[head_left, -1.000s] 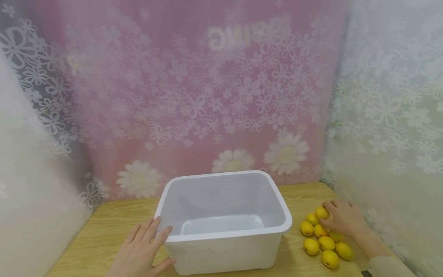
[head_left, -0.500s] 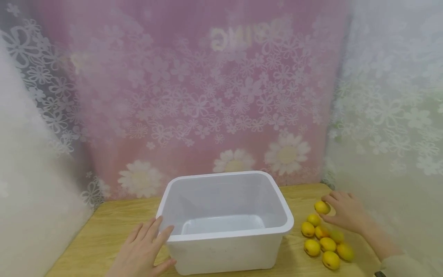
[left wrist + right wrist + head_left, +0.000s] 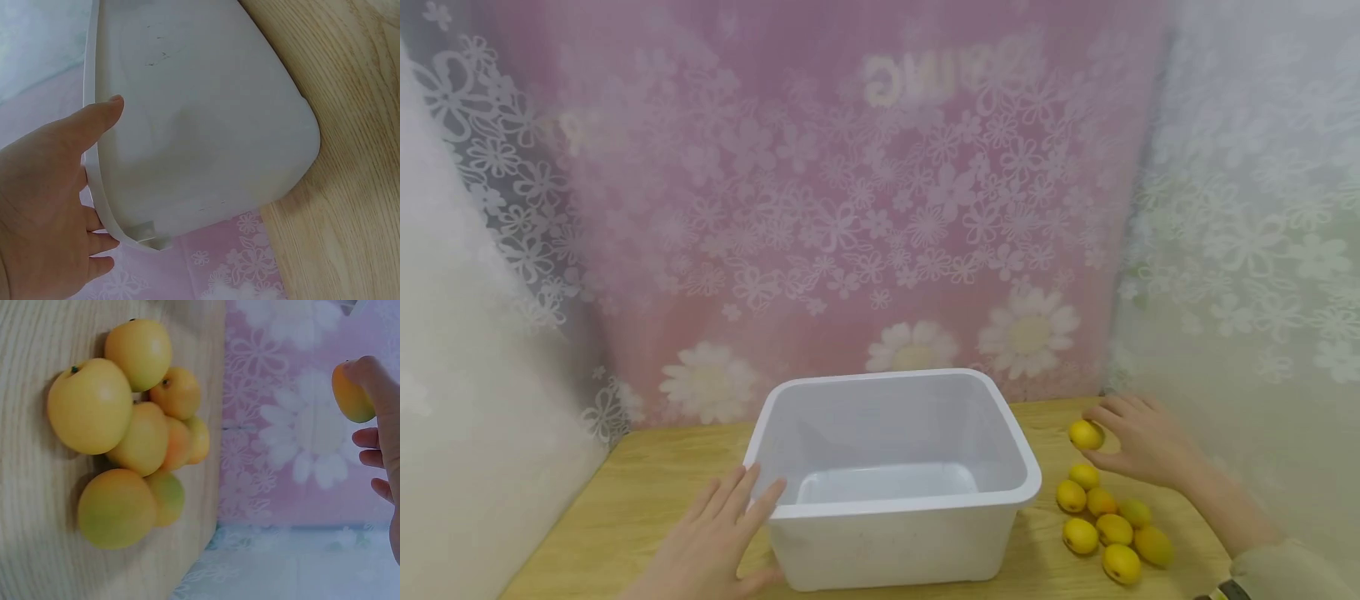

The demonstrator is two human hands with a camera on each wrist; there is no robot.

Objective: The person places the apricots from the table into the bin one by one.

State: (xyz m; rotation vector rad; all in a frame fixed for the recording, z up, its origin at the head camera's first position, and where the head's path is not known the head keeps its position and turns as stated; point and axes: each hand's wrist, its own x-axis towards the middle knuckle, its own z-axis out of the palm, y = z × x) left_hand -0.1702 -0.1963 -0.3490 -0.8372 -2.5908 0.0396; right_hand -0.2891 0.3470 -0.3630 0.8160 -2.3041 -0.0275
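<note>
My right hand [image 3: 1150, 439] pinches a small yellow mango [image 3: 1086, 434] between thumb and fingers, raised beyond the other fruit. In the right wrist view this mango [image 3: 354, 394] shows orange on top and green below. Several more yellow mangoes [image 3: 1114, 530] lie bunched on the table; the right wrist view shows the loose mangoes [image 3: 90, 406] close up, a few tinged green or orange. My left hand [image 3: 715, 533] rests with spread, fairly straight fingers at the near left corner of a white plastic tub [image 3: 895, 546]. In the left wrist view the thumb [image 3: 100, 122] lies over the tub's outer wall.
The deep tub stands upright on a wooden table [image 3: 617, 508], its bare floor visible. Behind the table hangs a pink flowered curtain [image 3: 820, 208]. Pale flowered sheets close off the left [image 3: 482, 400] and right [image 3: 1247, 358] sides.
My right hand has lifted one mango from the far end of the bunch and carried it slightly up and to the left. My left hand stays at the tub's corner.
</note>
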